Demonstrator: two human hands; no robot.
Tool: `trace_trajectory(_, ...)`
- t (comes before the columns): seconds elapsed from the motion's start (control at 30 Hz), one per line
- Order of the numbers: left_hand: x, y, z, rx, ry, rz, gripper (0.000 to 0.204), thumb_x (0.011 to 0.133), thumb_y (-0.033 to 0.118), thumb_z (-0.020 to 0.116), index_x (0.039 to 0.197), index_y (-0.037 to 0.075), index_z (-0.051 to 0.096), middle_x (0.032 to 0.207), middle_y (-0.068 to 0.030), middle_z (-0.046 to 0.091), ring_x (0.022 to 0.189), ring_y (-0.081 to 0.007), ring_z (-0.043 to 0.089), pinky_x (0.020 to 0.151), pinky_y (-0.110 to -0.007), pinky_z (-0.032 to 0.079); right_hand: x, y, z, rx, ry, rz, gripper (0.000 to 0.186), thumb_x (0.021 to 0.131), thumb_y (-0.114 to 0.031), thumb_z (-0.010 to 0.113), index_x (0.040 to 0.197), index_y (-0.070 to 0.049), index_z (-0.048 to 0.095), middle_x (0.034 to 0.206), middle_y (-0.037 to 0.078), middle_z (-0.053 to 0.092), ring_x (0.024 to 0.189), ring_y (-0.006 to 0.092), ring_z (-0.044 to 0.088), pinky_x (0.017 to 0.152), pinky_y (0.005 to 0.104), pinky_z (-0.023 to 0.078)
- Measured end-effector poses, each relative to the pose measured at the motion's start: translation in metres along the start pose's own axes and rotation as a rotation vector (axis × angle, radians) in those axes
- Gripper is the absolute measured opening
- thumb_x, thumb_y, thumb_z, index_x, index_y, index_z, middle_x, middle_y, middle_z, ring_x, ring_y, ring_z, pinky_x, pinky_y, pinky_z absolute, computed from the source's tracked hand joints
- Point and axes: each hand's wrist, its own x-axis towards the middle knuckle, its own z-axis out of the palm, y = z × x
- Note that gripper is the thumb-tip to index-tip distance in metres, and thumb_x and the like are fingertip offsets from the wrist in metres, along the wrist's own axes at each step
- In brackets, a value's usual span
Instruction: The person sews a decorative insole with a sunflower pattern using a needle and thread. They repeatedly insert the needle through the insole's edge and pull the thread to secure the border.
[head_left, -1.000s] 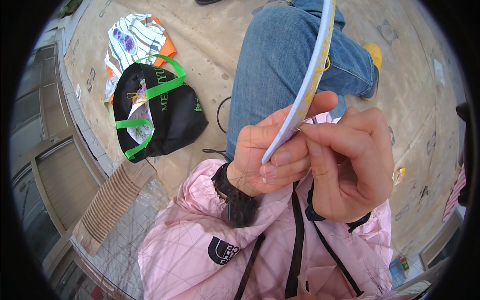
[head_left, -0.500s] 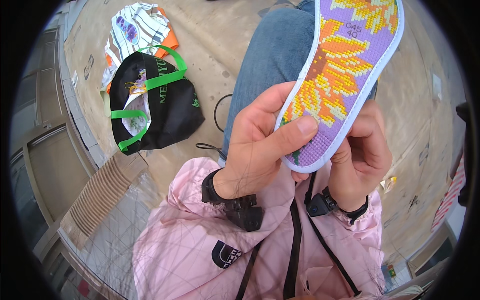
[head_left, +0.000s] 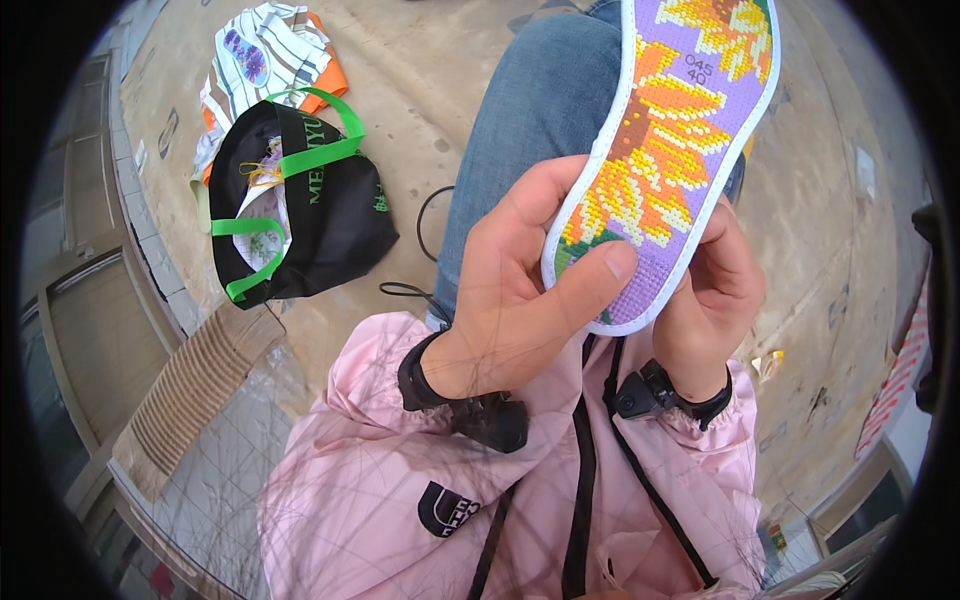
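Note:
An embroidered insole (head_left: 665,150), purple with yellow and orange flowers and a pale blue edge, is held up over my lap. My left hand (head_left: 520,290) grips its lower left side, the thumb pressed flat on the stitched face and the fingers behind. On the other side, my right hand (head_left: 715,300) has its fingers curled in at the insole's lower right edge. The insole partly covers those fingertips, and whatever they pinch is hidden. Both wrists wear black straps with small black devices.
Left of my jeans leg (head_left: 535,110) stands a black bag (head_left: 335,235) with green handles and white and purple things inside. Beyond it lie striped cloth (head_left: 285,50) and another insole (head_left: 246,58). Ribbed cardboard (head_left: 200,400) rests at the lower left; a small yellow wrapper (head_left: 768,364) lies at the right.
The insole and both hands have shifted slightly left in view. The insole's tilt has changed a little, and more of its green lower left corner shows.

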Motion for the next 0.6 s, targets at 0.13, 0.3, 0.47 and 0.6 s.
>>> trace_trajectory(0.13,0.004,-0.004,-0.002,0.163,0.094,0.161,0.039,0.090,0.004,0.061,0.124,-0.005,0.042,0.113,-0.0093,0.060,0.100,-0.0092,0.058,0.084,-0.024,0.048,0.009,0.009,-0.010,-0.296,-0.018,-0.111,0.010,0.085,-0.004,0.064,0.092,0.001,0.060,0.094,0.010,0.060,0.086,0.0191,0.057,0.078,0.0275,0.043)
trace_trajectory(0.3,0.011,-0.011,-0.004,0.313,0.121,0.191,0.039,0.085,0.002,0.065,0.118,-0.005,0.045,0.099,-0.0115,0.067,0.088,-0.0103,0.064,0.073,-0.023,0.051,0.016,-0.001,-0.017,-0.677,-0.050,-0.435,0.018,0.078,-0.003,0.069,0.095,-0.002,0.063,0.095,0.011,0.062,0.090,0.0239,0.057,0.077,0.0320,0.045)
trace_trajectory(0.47,0.019,-0.031,-0.010,0.547,0.235,0.286,0.030,0.079,-0.001,0.067,0.104,-0.004,0.051,0.089,-0.0105,0.069,0.079,-0.0078,0.064,0.065,-0.021,0.051,0.012,0.005,-0.021,-0.188,-0.061,-0.409,0.010,0.087,-0.006,0.062,0.093,-0.003,0.054,0.093,0.013,0.061,0.085,0.0273,0.061,0.077,0.0384,0.049)
trace_trajectory(0.6,0.034,-0.036,-0.049,0.715,0.442,0.329,0.020,0.078,0.001,0.069,0.090,-0.005,0.055,0.077,-0.0068,0.067,0.068,-0.0065,0.062,0.057,-0.020,0.049,0.007,-0.042,-0.056,0.441,-0.008,-0.102,0.008,0.099,-0.011,0.047,0.103,-0.004,0.047,0.082,0.009,0.053,0.059,0.0124,0.051,0.059,0.0254,0.049)
